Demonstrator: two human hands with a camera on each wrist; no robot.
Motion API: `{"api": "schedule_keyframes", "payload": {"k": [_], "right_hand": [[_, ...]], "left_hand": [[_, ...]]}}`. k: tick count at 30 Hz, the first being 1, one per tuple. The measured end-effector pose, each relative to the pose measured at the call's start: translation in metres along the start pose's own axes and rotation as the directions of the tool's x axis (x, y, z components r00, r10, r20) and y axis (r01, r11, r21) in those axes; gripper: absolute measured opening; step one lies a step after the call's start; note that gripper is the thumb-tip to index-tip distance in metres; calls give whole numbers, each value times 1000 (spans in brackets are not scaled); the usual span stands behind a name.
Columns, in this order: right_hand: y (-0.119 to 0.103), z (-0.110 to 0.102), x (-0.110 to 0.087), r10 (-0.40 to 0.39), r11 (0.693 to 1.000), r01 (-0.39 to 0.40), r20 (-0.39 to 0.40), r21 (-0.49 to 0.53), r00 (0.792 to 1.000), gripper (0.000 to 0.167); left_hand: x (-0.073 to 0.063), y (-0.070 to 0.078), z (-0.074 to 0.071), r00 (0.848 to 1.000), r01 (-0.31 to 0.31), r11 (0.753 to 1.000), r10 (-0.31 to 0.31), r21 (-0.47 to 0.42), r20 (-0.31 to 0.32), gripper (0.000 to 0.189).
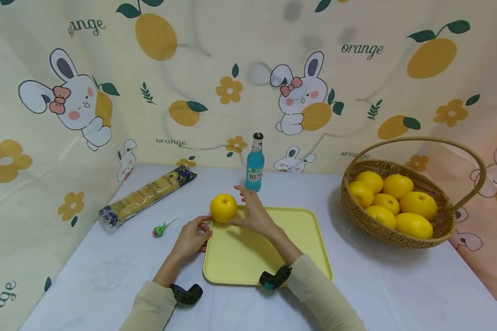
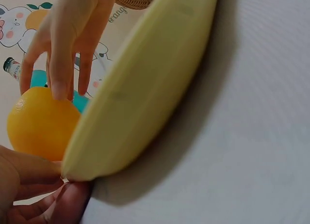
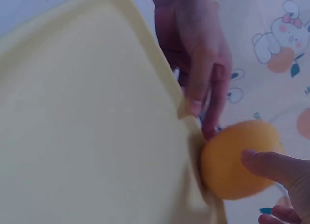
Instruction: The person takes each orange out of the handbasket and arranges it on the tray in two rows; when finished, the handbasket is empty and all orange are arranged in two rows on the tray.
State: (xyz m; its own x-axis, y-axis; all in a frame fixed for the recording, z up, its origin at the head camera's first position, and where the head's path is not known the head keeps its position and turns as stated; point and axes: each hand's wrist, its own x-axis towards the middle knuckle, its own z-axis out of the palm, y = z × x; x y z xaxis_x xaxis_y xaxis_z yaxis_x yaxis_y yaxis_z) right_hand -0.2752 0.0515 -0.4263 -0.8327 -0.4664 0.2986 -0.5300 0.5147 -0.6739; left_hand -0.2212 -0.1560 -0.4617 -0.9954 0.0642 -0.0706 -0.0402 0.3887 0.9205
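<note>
A yellow-orange fruit, likely an orange (image 1: 223,208), sits at the far left corner of a pale yellow tray (image 1: 269,257). My left hand (image 1: 192,236) pinches the tray's left rim, thumb above and fingers below, just short of the fruit. My right hand (image 1: 254,214) reaches over the tray with its fingers spread, the thumb close to the fruit's right side. In the right wrist view that thumb overlaps the orange (image 3: 237,170); whether it presses on it I cannot tell. The left wrist view has the tray (image 2: 145,83) edge tilted across it, the orange (image 2: 41,124) beside it.
Behind the tray stands a blue bottle (image 1: 255,168). To the left lie a long pack, apparently of noodles (image 1: 147,195), and a wrapped lollipop (image 1: 159,230). A wicker basket (image 1: 356,218) with several yellow fruits stands at the right. Printed cloth (image 1: 232,55) hangs behind the table.
</note>
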Motion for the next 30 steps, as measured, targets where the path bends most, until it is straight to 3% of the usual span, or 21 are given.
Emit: {"api": "schedule_keyframes", "payload": {"k": [7,10,14,17,30], "right_hand": [[2,-13,-8,-52,999,52,0,-4,999,86],[3,-8,-6,-129,991,130,62,-8,990,86],[3,0,-6,-215,976,215,173,15,961,81],[2,2,-8,-206,979,203,200,31,958,74],[9,5,-5,-91,994,83,145,65,985,75]], "left_hand": [[1,-2,-3,1000,5,1000,-5,25,-9,43],[1,-2,-3,1000,2,999,-1,53,-19,43],[1,-1,-1,1000,-1,998,2,60,-12,45],[0,-1,1,1000,1,999,-1,46,-1,45],[-2,1,0,1000,2,1000,-2,8,6,45]]}}
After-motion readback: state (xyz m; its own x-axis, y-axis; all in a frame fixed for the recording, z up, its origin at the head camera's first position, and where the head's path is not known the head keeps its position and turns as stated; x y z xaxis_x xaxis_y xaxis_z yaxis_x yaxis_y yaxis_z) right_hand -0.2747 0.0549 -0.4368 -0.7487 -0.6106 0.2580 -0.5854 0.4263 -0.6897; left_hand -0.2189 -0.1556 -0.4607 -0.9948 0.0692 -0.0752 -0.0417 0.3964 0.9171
